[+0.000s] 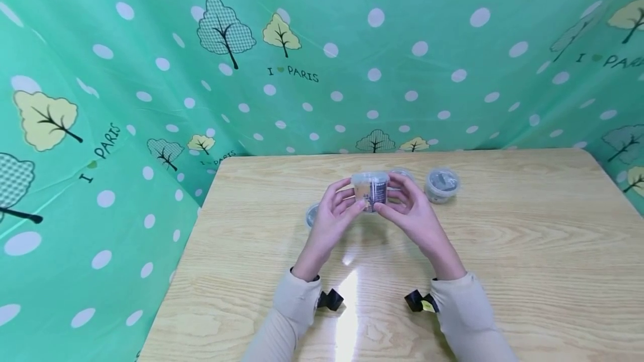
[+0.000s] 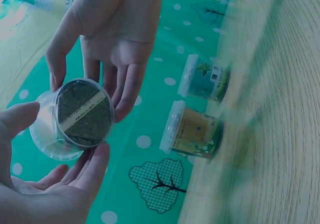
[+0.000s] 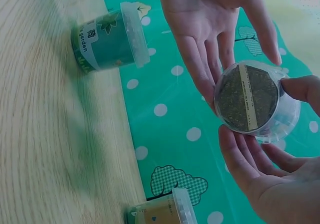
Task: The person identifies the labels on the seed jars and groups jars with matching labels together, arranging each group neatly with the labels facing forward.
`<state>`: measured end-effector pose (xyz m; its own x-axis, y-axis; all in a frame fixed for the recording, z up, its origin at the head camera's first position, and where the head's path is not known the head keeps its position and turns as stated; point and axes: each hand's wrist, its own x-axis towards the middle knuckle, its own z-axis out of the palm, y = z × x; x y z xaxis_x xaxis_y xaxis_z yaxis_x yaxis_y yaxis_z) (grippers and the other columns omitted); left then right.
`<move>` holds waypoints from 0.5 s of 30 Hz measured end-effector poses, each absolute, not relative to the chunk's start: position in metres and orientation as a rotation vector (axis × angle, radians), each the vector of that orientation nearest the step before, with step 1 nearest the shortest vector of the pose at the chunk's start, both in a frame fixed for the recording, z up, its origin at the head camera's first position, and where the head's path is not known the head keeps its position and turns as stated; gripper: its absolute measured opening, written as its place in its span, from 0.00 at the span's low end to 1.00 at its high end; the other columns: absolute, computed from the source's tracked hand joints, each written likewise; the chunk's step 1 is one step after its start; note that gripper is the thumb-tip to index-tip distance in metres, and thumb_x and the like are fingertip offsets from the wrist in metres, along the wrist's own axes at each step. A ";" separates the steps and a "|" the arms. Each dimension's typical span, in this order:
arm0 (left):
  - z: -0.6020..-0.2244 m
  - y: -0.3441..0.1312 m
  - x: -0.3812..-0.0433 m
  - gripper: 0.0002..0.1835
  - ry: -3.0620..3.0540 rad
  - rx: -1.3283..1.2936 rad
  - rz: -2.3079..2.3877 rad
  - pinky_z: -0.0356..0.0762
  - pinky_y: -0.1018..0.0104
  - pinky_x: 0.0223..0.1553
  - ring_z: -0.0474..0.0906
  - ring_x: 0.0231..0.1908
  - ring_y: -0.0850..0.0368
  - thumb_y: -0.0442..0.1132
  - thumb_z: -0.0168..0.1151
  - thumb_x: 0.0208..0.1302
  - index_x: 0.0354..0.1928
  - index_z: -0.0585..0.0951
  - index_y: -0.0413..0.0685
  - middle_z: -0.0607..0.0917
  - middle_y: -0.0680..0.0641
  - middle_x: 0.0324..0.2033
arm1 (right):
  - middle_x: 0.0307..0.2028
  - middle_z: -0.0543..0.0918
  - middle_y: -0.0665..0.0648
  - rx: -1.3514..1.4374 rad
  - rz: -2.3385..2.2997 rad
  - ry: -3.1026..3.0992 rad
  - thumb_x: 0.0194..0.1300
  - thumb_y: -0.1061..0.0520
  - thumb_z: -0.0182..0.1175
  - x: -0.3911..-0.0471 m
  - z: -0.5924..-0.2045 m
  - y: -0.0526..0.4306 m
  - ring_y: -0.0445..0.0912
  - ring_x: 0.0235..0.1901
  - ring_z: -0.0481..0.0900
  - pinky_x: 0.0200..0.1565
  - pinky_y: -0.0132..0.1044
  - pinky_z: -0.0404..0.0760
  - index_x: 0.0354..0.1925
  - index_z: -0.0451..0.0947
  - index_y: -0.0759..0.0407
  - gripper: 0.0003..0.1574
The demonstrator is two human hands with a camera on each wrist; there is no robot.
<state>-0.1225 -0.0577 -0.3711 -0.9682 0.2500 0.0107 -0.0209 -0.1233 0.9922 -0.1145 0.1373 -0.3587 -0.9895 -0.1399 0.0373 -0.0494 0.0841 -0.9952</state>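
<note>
Both hands hold one lidded clear plastic tub [image 1: 369, 191] up over the table, its orange and dark printed label towards the head camera. My left hand [image 1: 333, 214] grips its left side, thumb on the near face and fingers behind. On the opposite side, my right hand [image 1: 413, 217] holds it the same way. The wrist views look at the tub's round base [image 2: 85, 114], where dark crumbly soil-like material and a pale printed strip show through the plastic.
A tub [image 1: 443, 185] stands right of the hands, another tub [image 1: 402, 172] behind the right hand, and a tub [image 1: 311, 215] partly hidden by the left. The left wrist view shows a teal-labelled tub [image 2: 206, 77] and an orange-labelled tub [image 2: 195, 134]. A green dotted cloth [image 1: 352, 88] hangs behind the wooden table [image 1: 528, 250].
</note>
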 end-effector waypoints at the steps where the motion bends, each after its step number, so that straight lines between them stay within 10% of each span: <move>1: -0.371 -0.058 -0.123 0.34 1.943 0.261 2.217 0.78 0.58 0.61 0.74 0.62 0.43 0.38 0.65 0.66 0.71 0.63 0.50 0.75 0.38 0.62 | 0.67 0.68 0.63 -0.199 -2.077 2.260 0.62 0.62 0.68 -0.114 -0.359 0.137 0.56 0.63 0.71 0.59 0.29 0.78 0.74 0.54 0.61 0.49; 15: -0.374 -0.055 -0.122 0.36 1.897 0.257 2.228 0.77 0.58 0.62 0.74 0.61 0.44 0.35 0.65 0.64 0.72 0.62 0.45 0.75 0.36 0.62 | 0.67 0.68 0.63 -0.234 -2.107 2.241 0.65 0.63 0.64 -0.113 -0.358 0.139 0.52 0.62 0.70 0.59 0.25 0.76 0.73 0.55 0.62 0.44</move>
